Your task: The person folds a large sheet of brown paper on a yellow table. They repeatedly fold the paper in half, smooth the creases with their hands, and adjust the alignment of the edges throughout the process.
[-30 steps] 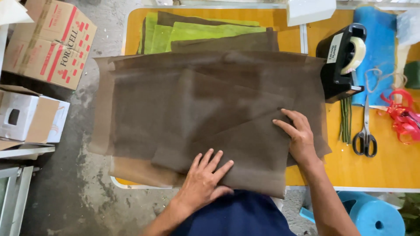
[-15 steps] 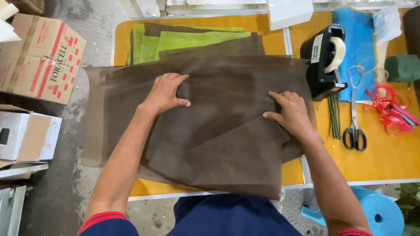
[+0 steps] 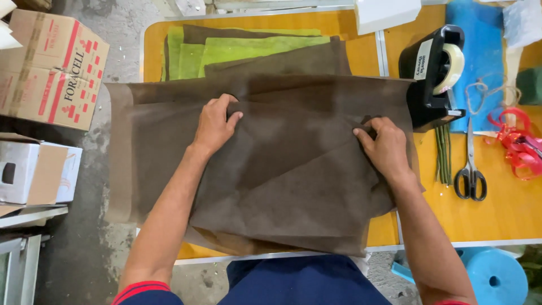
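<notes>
A stack of thin brown fabric sheets (image 3: 293, 175) lies spread over the yellow table (image 3: 497, 214), its left part hanging past the table edge. My left hand (image 3: 215, 121) pinches a fold of the top brown sheet near the stack's upper middle. At the right side of the sheets my right hand (image 3: 384, 146) curls its fingers on the sheet's edge. Green fabric sheets (image 3: 243, 49) lie under the brown ones at the far side.
A black tape dispenser (image 3: 432, 73) stands right of the sheets. Scissors (image 3: 470, 169), green stems (image 3: 443, 152), red ribbon (image 3: 516, 141) and a blue sheet (image 3: 480, 51) lie further right. Cardboard boxes (image 3: 48, 68) sit on the floor at left; a blue roll (image 3: 497, 277) lower right.
Both hands moved up the brown sheets and from lying flat to gripping the fabric; the left hand went from the near edge to the upper middle.
</notes>
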